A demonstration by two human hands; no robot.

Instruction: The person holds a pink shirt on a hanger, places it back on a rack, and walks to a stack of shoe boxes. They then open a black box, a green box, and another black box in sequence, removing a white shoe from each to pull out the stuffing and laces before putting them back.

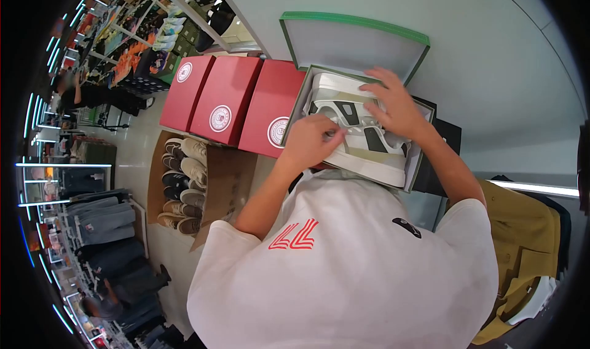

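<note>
I am observing the right hand [393,106] hanging splayed, released, over white-and-black low-top sneakers [375,140] in a green-lidded rectangular shoebox [424,112]. Left hand [310,141] is lying curled nearby; grasp: cannot tell.

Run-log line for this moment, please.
left hand: at shoes, grip unclear; right hand: open over shoes; shoes: in box; lid: raised; red boxes: to the left

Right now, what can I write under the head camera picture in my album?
Left hand and right hand over black-and-white sneakers in an open box, red boxes alongside.
</note>
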